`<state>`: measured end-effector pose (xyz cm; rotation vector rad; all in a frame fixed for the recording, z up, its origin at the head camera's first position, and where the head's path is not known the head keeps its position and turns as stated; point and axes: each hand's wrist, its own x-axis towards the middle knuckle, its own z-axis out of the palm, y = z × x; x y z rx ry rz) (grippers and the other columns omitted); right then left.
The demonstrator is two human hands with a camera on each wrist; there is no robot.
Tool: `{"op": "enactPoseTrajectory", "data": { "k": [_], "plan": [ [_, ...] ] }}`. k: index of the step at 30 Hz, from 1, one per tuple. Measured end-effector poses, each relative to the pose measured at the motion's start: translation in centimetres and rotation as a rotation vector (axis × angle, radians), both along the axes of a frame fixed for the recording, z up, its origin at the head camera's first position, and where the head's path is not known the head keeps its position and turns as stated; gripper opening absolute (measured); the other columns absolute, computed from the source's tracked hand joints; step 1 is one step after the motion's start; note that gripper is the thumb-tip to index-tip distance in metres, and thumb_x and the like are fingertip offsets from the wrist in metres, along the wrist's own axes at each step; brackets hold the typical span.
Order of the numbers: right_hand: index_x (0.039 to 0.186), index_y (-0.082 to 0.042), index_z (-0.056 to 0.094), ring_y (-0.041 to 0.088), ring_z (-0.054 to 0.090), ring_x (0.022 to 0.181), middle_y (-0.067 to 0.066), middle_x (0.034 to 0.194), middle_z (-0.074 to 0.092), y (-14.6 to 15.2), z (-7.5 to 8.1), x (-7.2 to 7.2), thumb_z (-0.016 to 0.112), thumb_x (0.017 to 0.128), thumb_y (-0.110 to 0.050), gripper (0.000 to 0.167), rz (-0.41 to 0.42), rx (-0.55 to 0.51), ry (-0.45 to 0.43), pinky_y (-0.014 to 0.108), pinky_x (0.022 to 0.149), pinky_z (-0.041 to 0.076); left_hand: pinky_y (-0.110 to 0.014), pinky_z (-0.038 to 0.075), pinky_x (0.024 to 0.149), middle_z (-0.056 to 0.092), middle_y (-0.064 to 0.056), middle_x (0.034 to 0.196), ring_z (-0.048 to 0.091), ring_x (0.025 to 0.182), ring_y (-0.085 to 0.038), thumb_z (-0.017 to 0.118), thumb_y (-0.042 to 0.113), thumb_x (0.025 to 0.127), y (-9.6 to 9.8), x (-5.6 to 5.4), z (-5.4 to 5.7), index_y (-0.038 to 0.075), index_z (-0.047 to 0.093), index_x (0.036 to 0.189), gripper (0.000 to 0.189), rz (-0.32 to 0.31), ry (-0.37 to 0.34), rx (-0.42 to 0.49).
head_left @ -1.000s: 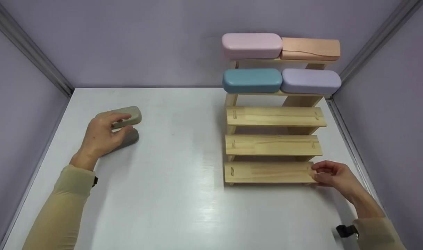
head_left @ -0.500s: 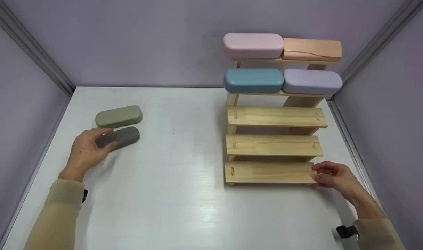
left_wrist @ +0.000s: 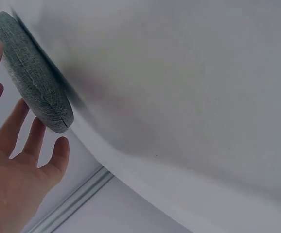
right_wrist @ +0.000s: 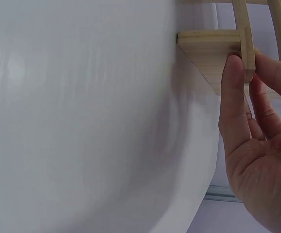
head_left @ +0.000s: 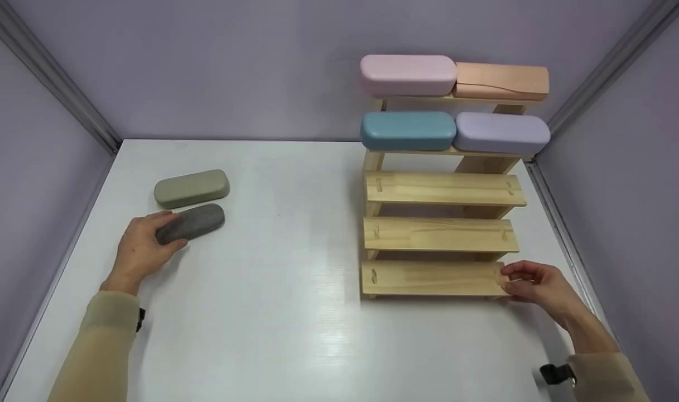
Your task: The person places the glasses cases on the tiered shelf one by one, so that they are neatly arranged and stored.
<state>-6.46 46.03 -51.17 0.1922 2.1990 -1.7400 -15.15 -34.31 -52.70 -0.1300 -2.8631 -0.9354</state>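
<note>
A dark grey fabric glasses case [head_left: 197, 221] lies at a slant on the left of the white tabletop [head_left: 272, 312]. My left hand [head_left: 141, 248] is at its near left end, fingertips along the upper edge and thumb by the lower edge. In the left wrist view, the fingers [left_wrist: 14, 128] are spread and fairly straight beside the case. A pale olive glasses case [head_left: 192, 188] lies just behind it. My right hand [head_left: 540, 287] pinches the right end of the lowest board of a wooden stepped rack [head_left: 434, 278]; the right wrist view shows thumb and fingers on either side.
Pink [head_left: 409, 74] and peach [head_left: 502, 81] cases share the rack's top tier. Blue [head_left: 408, 130] and lavender [head_left: 502, 132] cases stand side by side one tier below. The lower tiers [head_left: 439, 233] are bare wood. Purple-grey walls [head_left: 233, 67] enclose the table.
My left hand has moved down and left from over the olive case to the grey case. Since half a second ago its thumb has shifted lower, to the case's edge. The right hand stays put.
</note>
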Motion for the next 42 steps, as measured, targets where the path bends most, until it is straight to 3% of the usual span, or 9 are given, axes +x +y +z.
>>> {"op": "enactPoseTrajectory", "data": {
  "k": [5, 13, 35, 42],
  "plan": [
    [0.122, 0.004, 0.073, 0.004, 0.077, 0.094, -0.011, 0.102, 0.079, 0.0, 0.0, 0.1, 0.075, 0.1, 0.006, 0.022, 0.012, 0.01, 0.005, 0.031, 0.084, 0.07, -0.076, 0.037, 0.123, 0.059, -0.034, 0.161, 0.049, 0.147, -0.06, 0.087, 0.006, 0.093, 0.1, -0.3, -0.3, 0.001, 0.07, 0.149, 0.059, 0.016, -0.065, -0.021],
    [0.122, 0.001, 0.074, 0.005, 0.077, 0.092, -0.011, 0.101, 0.078, 0.1, 0.1, 0.2, 0.075, 0.1, 0.005, 0.022, -0.002, 0.025, -0.013, 0.031, 0.084, 0.07, -0.076, 0.036, 0.124, 0.058, -0.032, 0.162, 0.051, 0.147, -0.061, 0.086, 0.004, 0.095, 0.0, -0.5, -0.7, 0.003, 0.068, 0.152, 0.06, 0.01, -0.1, -0.007],
    [0.125, 0.004, 0.072, 0.005, 0.076, 0.093, -0.011, 0.1, 0.077, 0.1, 0.1, 0.1, 0.076, 0.1, 0.003, 0.024, 0.0, 0.056, -0.008, 0.031, 0.084, 0.07, -0.074, 0.043, 0.123, 0.065, -0.029, 0.158, 0.056, 0.147, -0.062, 0.087, 0.004, 0.094, 0.1, -0.1, -0.7, 0.002, 0.072, 0.147, 0.055, 0.028, -0.086, 0.031],
    [0.124, 0.004, 0.073, 0.004, 0.077, 0.094, -0.012, 0.101, 0.078, 0.1, 0.1, 0.2, 0.076, 0.101, 0.004, 0.024, 0.006, 0.038, 0.0, 0.03, 0.085, 0.07, -0.074, 0.045, 0.119, 0.068, -0.029, 0.154, 0.06, 0.141, -0.061, 0.086, 0.003, 0.093, 1.2, 0.3, -0.1, 0.001, 0.075, 0.143, 0.051, -0.008, -0.047, 0.032]
  ]
}}
